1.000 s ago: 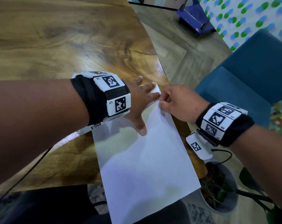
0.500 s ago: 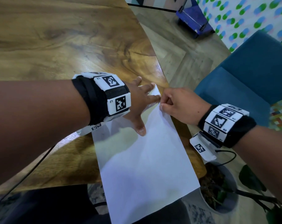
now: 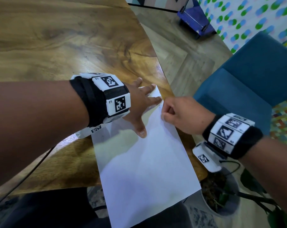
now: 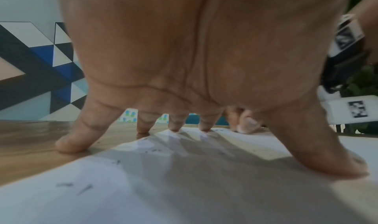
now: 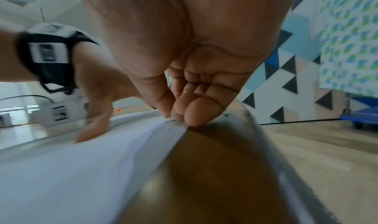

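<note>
A white sheet of paper (image 3: 144, 170) lies on the wooden table (image 3: 57, 38), its near end hanging over the table's front edge. My left hand (image 3: 144, 107) is spread flat and presses down on the sheet's far end, thumb (image 3: 142, 130) on the paper. In the left wrist view the fingertips (image 4: 174, 129) touch the paper (image 4: 184, 187), and the little finger sits on the wood. My right hand (image 3: 165, 112) has curled fingers and pinches the sheet's right edge. In the right wrist view, thumb and fingers (image 5: 192, 114) meet on that folded edge (image 5: 167, 127).
The table's right edge runs just beside the paper. Past it stand a blue chair (image 3: 254, 79) and a potted plant (image 3: 221, 195) on the floor. A blue object (image 3: 195, 22) sits far back. A black cable (image 3: 24, 178) crosses the table's near left.
My right hand has slid a little toward me along the paper's right edge. The left hand stays pressed in place.
</note>
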Motion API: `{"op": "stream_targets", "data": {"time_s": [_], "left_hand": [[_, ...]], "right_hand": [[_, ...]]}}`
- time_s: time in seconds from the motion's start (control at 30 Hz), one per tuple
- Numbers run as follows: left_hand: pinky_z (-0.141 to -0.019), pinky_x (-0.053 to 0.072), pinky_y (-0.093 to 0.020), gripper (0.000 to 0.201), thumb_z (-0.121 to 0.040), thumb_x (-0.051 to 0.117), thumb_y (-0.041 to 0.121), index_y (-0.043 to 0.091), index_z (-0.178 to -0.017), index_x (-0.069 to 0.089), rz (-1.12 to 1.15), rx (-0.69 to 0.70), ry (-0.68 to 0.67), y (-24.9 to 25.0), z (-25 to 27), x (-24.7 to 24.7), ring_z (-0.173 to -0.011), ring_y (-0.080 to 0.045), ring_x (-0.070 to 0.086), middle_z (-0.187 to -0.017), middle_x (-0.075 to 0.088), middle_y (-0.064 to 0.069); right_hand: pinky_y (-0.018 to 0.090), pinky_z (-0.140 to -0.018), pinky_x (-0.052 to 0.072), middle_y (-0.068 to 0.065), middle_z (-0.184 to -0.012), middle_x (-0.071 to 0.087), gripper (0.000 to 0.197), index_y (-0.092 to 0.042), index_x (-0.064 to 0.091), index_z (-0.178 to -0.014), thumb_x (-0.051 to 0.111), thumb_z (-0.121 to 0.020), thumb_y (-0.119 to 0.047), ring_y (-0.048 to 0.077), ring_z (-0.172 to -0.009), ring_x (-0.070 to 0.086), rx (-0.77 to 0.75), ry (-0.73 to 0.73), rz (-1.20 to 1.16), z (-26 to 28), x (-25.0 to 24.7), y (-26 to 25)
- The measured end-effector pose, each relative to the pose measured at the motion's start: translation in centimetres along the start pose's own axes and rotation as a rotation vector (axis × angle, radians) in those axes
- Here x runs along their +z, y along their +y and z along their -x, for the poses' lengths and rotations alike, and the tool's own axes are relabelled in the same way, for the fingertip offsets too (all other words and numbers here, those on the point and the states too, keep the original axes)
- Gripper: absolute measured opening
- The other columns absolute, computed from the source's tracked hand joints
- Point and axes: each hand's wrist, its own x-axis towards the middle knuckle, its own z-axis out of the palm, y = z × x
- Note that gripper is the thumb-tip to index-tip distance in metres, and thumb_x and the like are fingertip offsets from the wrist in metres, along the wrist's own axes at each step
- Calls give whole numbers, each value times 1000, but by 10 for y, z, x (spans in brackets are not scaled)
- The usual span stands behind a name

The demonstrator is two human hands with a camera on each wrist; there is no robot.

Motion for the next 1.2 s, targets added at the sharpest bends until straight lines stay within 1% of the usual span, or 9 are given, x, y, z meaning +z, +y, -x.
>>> {"op": "stream_targets", "data": {"time_s": [0.13, 0.27, 0.43, 0.67, 0.8, 0.9, 1.0, 1.1, 1.2], "left_hand": [[-109, 28, -69, 121, -69, 71, 79, 56, -153, -13, 10, 8, 0, 0, -1, 0, -154, -38, -15, -168, -24, 5], [-108, 29, -69, 118, -68, 71, 78, 59, -153, -10, 8, 2, 4, 1, 0, 0, -154, -38, -16, -168, -24, 6], [-110, 30, -65, 116, -70, 71, 77, 61, -152, -9, -7, -8, -10, 5, 2, -3, -154, -41, -14, -168, -22, 3], [-115, 21, -70, 119, -70, 75, 73, 55, -156, -5, -111, 0, -28, 15, -1, -14, -154, -40, -14, -170, -14, -3], [-111, 32, -63, 118, -67, 78, 70, 45, -159, 8, -165, 48, 16, 16, -3, -15, -153, -34, 6, -165, 9, -4], [-111, 36, -59, 121, -68, 79, 66, 39, -161, 7, -164, 46, 21, 20, -3, -14, -153, -31, 14, -166, 10, -4], [-113, 35, -57, 119, -67, 72, 74, 42, -161, 5, -112, 36, 23, 17, -4, -10, -155, -28, 11, -169, 4, -2], [-117, 26, -62, 122, -64, 59, 91, 43, -160, 1, -67, 15, 4, 16, -2, -8, -157, -27, 5, -171, -5, 2], [-116, 23, -64, 125, -61, 49, 99, 39, -161, 4, -66, 25, 18, 19, -1, -8, -156, -28, 12, -171, 2, 0]], "right_hand": [[25, -60, 43, -7, -76, 66, 10, -21, 64, -85, 61, -91, -28, 12, -74, 61, 30, 67, 9, -17, -4, 10], [27, -63, 47, -9, -70, 63, 11, -24, 60, -80, 59, -90, -28, 6, -68, 57, -9, 2, -20, 16, 4, 3], [29, -61, 47, -8, -66, 62, 12, -24, 55, -77, 58, -89, -27, 10, -64, 56, -113, -77, 24, 45, 14, -7], [32, -67, 50, -4, -74, 66, 13, -20, 62, -84, 58, -92, -30, 16, -76, 60, 42, 55, 22, 2, 1, 10], [33, -63, 50, -6, -71, 64, 12, -22, 60, -82, 56, -91, -29, 14, -70, 59, 13, 9, 22, 23, 8, -2], [38, -62, 52, -6, -67, 62, 13, -24, 54, -77, 54, -89, -29, 12, -64, 57, -70, -75, 26, 48, 18, -13], [38, -65, 52, -5, -70, 64, 11, -23, 56, -80, 55, -90, -28, 15, -67, 59, -71, -62, 56, 42, 15, -8], [32, -67, 49, -5, -75, 67, 9, -21, 62, -83, 60, -89, -28, 17, -74, 61, 22, 25, 42, 19, 3, 8], [28, -67, 46, -8, -76, 66, 9, -25, 62, -79, 66, -87, -29, 14, -77, 60, 68, 33, -5, 9, -3, 15]]}}
